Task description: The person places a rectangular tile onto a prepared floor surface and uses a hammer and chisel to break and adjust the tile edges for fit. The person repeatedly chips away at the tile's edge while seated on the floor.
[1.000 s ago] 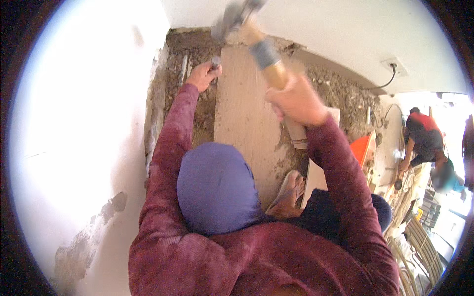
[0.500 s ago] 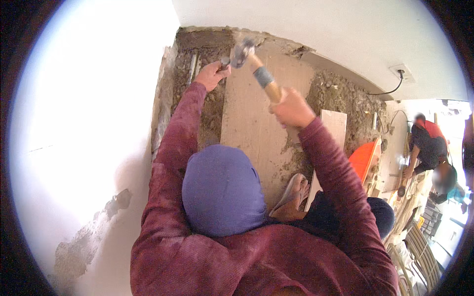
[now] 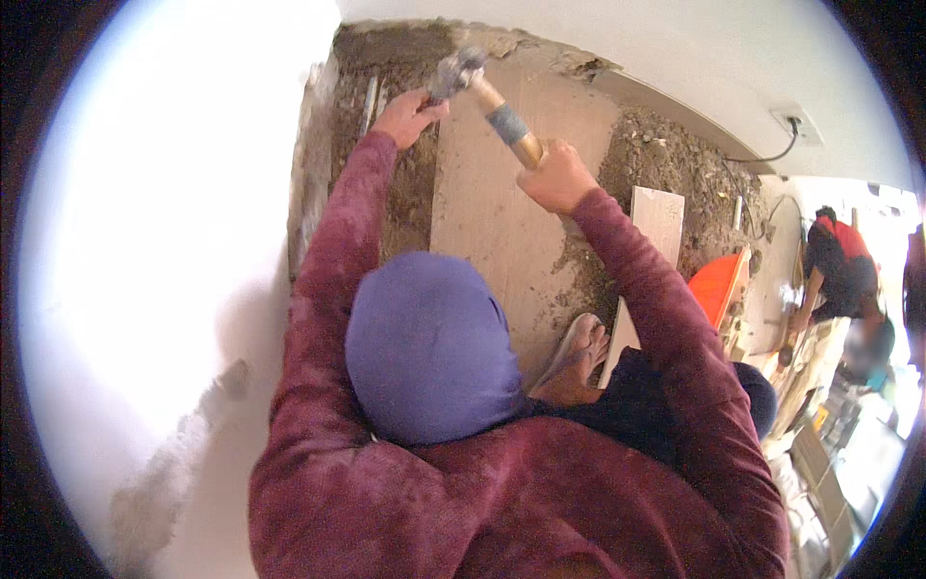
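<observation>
My right hand (image 3: 558,178) is closed round the wooden handle of a hammer (image 3: 503,122), which has a grey band of tape below its metal head. My left hand (image 3: 409,118) pinches a short dark metal tool, chisel-like (image 3: 437,99), at the left edge of a large tan floor tile (image 3: 502,207). The hammer head is right at the top end of this tool; blur hides whether they touch. The tool's lower end is hidden. Left of the tile runs a strip of bare rubble and dirt (image 3: 407,207).
White walls (image 3: 174,193) close in the left and far sides. A pale narrow tile (image 3: 659,224) and an orange object (image 3: 715,286) stand at the right. A black cable (image 3: 772,159) hangs from a wall outlet (image 3: 805,125). Other people (image 3: 841,265) crouch at far right.
The hammer head has swung down and left onto or close to the tool in my left hand. The whole scene sits slightly higher in view; the left hand keeps its grip.
</observation>
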Demonstrator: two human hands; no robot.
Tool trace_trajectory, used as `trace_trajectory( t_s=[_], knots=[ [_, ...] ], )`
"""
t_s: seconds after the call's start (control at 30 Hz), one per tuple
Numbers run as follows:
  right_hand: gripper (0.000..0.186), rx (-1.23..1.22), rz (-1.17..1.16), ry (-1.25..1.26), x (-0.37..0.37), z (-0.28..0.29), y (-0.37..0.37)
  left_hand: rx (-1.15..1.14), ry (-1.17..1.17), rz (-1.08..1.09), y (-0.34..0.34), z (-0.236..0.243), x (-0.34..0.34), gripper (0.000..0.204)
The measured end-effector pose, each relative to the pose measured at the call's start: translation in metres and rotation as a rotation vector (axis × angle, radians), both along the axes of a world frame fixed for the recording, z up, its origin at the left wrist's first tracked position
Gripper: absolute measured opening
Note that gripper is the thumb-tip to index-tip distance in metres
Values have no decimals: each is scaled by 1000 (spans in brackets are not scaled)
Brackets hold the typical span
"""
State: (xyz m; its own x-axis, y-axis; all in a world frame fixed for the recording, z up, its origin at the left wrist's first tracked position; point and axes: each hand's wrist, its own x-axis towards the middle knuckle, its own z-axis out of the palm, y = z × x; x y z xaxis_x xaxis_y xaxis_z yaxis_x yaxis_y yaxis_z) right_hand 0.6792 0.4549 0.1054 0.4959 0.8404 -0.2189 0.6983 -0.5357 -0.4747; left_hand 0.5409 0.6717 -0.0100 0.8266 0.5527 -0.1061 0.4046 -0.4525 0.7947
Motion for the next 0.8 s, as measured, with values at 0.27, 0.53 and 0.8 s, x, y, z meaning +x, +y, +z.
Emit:
trace_trajectory(
  t_s=[0.27,0.53,0.8],
  knots=[
    [24,421,118,73,-10,52,1,-167,-256,114,10,-14,-7,28],
    [25,293,527,-152,14,6,10,-306,-341,127,17,-37,-9,21],
    [31,172,472,-193,31,-3,36,90,-105,64,27,-42,-10,26]
  ],
)
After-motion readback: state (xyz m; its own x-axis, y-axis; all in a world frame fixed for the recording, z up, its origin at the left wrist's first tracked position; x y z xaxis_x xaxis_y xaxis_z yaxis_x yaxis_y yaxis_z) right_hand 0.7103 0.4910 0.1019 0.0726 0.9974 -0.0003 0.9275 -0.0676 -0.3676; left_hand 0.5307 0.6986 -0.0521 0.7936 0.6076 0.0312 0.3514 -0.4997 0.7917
